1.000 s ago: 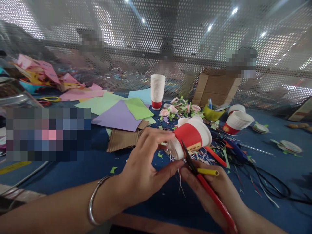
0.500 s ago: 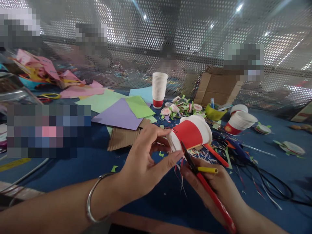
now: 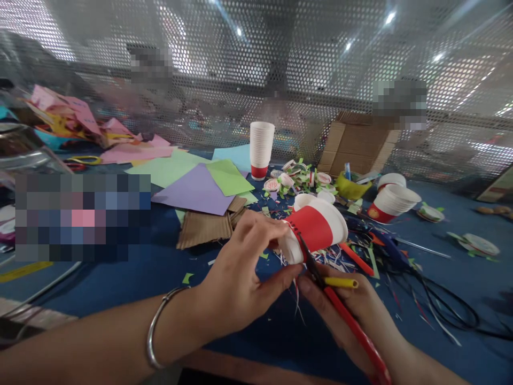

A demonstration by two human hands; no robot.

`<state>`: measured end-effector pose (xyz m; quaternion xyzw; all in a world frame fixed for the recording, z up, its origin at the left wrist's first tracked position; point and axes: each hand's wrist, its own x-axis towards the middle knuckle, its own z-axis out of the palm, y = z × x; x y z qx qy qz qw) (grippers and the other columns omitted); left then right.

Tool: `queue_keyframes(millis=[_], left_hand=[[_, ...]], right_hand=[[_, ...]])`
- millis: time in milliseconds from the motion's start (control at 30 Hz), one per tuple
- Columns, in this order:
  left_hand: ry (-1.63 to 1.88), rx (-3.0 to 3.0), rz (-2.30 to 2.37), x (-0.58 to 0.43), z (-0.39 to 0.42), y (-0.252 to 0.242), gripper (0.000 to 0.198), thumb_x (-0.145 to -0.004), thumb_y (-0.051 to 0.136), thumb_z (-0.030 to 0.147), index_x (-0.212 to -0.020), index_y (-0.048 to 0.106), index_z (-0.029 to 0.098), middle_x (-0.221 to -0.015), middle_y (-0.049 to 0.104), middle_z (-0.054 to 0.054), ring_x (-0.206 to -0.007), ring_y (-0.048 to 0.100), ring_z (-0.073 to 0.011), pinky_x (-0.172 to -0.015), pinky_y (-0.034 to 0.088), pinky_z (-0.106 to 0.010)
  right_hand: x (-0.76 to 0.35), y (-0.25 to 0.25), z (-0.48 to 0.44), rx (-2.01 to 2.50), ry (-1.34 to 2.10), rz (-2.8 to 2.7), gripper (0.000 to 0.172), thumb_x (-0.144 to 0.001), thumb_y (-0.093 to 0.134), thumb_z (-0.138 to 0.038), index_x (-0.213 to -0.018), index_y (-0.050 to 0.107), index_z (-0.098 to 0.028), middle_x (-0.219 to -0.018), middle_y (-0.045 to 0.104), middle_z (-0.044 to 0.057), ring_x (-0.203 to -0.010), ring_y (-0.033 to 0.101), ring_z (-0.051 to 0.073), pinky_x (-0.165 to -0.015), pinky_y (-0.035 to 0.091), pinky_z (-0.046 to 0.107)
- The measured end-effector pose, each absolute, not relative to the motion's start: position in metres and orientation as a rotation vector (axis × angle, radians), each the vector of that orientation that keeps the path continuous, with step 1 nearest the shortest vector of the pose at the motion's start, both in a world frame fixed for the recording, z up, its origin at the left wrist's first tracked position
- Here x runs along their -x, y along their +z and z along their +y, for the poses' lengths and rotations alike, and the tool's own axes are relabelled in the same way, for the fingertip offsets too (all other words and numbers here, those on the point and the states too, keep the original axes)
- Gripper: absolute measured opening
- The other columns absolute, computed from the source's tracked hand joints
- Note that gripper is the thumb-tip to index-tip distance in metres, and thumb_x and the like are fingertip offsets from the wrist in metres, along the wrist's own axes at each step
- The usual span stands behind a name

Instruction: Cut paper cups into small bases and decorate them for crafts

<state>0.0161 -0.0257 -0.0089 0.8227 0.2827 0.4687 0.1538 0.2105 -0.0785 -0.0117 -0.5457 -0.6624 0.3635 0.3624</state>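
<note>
A white paper cup (image 3: pixel 316 227) with a red band lies on its side in front of me, its mouth to the right. My left hand (image 3: pixel 252 262) is closed on its base end, fingers above and thumb below. Small dark marks run along the red band near the base. My right hand (image 3: pixel 352 310) grips a red-handled pointed tool (image 3: pixel 355 326) with a dark tip and a yellow stub at its side. That tip touches or lies just in front of the cup beside the base. Whether the tip has gone into the paper I cannot tell.
Paper scraps (image 3: pixel 332 259) lie behind the cup. A tall cup stack (image 3: pixel 261 149) stands at the back, near coloured paper sheets (image 3: pixel 196 192) and torn cardboard (image 3: pixel 206 227). To the right are more cups (image 3: pixel 390 203), a black cable (image 3: pixel 444 299) and cut discs (image 3: pixel 479 243).
The cup has turned slightly, showing more dark marks near its base. My left fingers have shifted a little right along with the base. The tool stays at nearly the same place.
</note>
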Motion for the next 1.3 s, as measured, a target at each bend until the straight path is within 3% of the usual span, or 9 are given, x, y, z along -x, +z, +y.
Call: queue_keyframes(millis=[133,233,400,700,867,967,1100,1300], left_hand=[[1.305,-1.864,0.740,-0.023,-0.027,-0.011,0.048,-0.088,0.076,0.026,-0.127,0.047,0.022,-0.123,0.055,-0.011,-0.109,0.063,-0.0207,-0.089,0.062,-0.037],[1.280,-1.737,0.723,-0.024,-0.026,-0.010,0.042,-0.089,0.075,0.026,-0.122,0.049,0.021,-0.116,0.059,-0.009,-0.101,0.066,-0.0192,-0.088,0.063,-0.039],[1.342,-1.894,0.767,-0.018,-0.025,-0.010,0.039,-0.087,0.075,0.021,-0.120,0.056,0.020,-0.114,0.056,-0.009,-0.102,0.064,-0.0205,-0.086,0.063,-0.039],[1.422,-2.263,0.804,-0.016,-0.025,-0.009,0.046,-0.084,0.076,0.016,-0.125,0.054,0.019,-0.115,0.056,-0.010,-0.110,0.055,-0.0234,-0.093,0.057,-0.042],[1.445,-2.350,0.809,-0.013,-0.026,-0.006,0.047,-0.085,0.076,0.015,-0.126,0.053,0.017,-0.114,0.056,-0.009,-0.108,0.054,-0.0220,-0.093,0.056,-0.040],[1.442,-2.444,0.825,-0.012,-0.023,-0.006,0.044,-0.085,0.075,0.015,-0.123,0.052,0.016,-0.114,0.057,-0.009,-0.109,0.055,-0.0215,-0.095,0.055,-0.039],[1.380,-2.541,0.846,-0.012,-0.019,-0.005,0.037,-0.087,0.073,0.015,-0.118,0.052,0.017,-0.112,0.057,-0.008,-0.109,0.056,-0.0208,-0.096,0.054,-0.038],[1.320,-2.547,0.850,-0.012,-0.019,-0.004,0.034,-0.088,0.072,0.014,-0.116,0.052,0.019,-0.110,0.057,-0.007,-0.107,0.056,-0.0212,-0.091,0.053,-0.037]], right_hand=[[-0.212,-0.010,-0.078,1.397,0.837,-1.728,0.028,-0.095,0.058,-0.042,-0.079,0.064,-0.021,-0.063,0.060,-0.001,-0.052,0.051,0.013,-0.048,0.041,0.023],[-0.213,-0.010,-0.076,1.388,0.836,-1.779,0.029,-0.094,0.062,-0.042,-0.075,0.061,-0.020,-0.061,0.058,-0.001,-0.050,0.046,0.012,-0.046,0.036,0.024],[-0.210,-0.008,-0.076,1.433,0.889,-1.720,0.030,-0.093,0.062,-0.046,-0.077,0.064,-0.020,-0.055,0.051,-0.004,-0.043,0.037,0.009,-0.041,0.031,0.023],[-0.208,-0.012,-0.079,1.432,0.914,-1.653,0.028,-0.092,0.060,-0.043,-0.088,0.073,-0.019,-0.055,0.053,-0.003,-0.043,0.037,0.010,-0.041,0.029,0.024],[-0.208,-0.015,-0.079,1.406,0.956,-1.607,0.027,-0.090,0.064,-0.044,-0.081,0.070,-0.019,-0.058,0.051,-0.002,-0.047,0.040,0.010,-0.043,0.032,0.023],[-0.211,-0.015,-0.076,1.422,0.994,-1.643,0.028,-0.087,0.071,-0.046,-0.078,0.066,-0.020,-0.054,0.046,-0.005,-0.043,0.036,0.008,-0.039,0.029,0.022],[-0.213,-0.015,-0.074,1.486,1.085,-1.623,0.035,-0.087,0.071,-0.052,-0.073,0.059,-0.022,-0.052,0.047,-0.006,-0.037,0.041,0.008,-0.035,0.029,0.021],[-0.213,-0.015,-0.078,1.542,1.085,-1.616,0.034,-0.092,0.065,-0.054,-0.081,0.064,-0.021,-0.045,0.045,-0.009,-0.030,0.042,0.009,-0.031,0.029,0.021]])
